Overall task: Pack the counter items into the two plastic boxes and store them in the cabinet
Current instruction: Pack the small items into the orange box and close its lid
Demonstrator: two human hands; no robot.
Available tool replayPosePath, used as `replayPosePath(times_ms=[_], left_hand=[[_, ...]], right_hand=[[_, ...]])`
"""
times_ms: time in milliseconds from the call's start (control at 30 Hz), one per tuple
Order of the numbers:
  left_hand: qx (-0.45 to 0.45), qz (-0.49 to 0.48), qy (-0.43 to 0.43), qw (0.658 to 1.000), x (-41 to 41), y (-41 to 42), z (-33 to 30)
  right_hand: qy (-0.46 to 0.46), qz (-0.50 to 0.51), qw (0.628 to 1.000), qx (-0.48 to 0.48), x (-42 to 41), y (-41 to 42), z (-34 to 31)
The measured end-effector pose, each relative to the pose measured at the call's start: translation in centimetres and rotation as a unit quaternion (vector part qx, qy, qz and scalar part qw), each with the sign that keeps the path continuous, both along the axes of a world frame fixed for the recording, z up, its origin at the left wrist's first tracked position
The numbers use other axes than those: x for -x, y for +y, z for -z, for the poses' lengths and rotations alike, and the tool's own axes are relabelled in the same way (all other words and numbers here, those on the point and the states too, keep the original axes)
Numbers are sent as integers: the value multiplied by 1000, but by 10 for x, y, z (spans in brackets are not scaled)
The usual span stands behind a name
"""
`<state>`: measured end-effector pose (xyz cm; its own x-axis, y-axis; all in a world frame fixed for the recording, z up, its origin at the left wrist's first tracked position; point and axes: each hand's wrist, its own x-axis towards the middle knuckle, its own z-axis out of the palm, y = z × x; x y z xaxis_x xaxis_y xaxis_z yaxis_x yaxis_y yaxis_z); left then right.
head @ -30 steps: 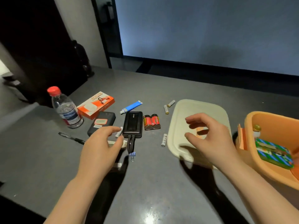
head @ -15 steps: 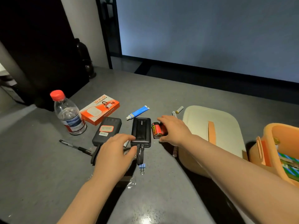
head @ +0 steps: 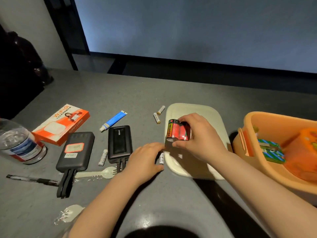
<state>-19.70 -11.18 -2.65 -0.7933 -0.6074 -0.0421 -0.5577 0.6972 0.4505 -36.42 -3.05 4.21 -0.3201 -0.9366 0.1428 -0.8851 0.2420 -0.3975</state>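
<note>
My right hand [head: 199,138] grips a pack of two big red batteries [head: 177,130], held above the left edge of the cream lid [head: 197,109] of a closed box. My left hand [head: 145,159] rests on the counter, fingers curled around a small white battery [head: 161,158] next to that box. The open orange box [head: 252,121] stands at the right with a green striped pack [head: 271,151] inside. On the counter lie two black power banks [head: 76,150] [head: 120,143], a blue tube [head: 114,121], an orange carton [head: 61,123] and three more small batteries [head: 157,117] [head: 161,109] [head: 103,157].
A water bottle [head: 18,143] stands at the left edge. A black pen [head: 32,179], a plastic spork [head: 101,173] and a clear wrapper [head: 68,214] lie near the front. The grey counter [head: 120,90] ends at a dark drop behind.
My right hand picked the red battery pack off the counter and carried it right, over the cream lid. My left hand shifted right from the power bank to the small white battery.
</note>
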Motion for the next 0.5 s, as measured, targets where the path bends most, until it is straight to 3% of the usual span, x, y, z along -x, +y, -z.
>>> replayPosePath(times_ms=[267, 367, 500], left_hand=[[1, -47, 2, 999, 9, 1, 0], [1, -109, 55, 993, 12, 10, -13], [17, -108, 154, 982, 38, 35, -57]], right_hand=[[-3, 61, 997, 56, 9, 89, -32], [-14, 78, 994, 82, 19, 121, -46], [-18, 119, 985, 121, 54, 162, -72]])
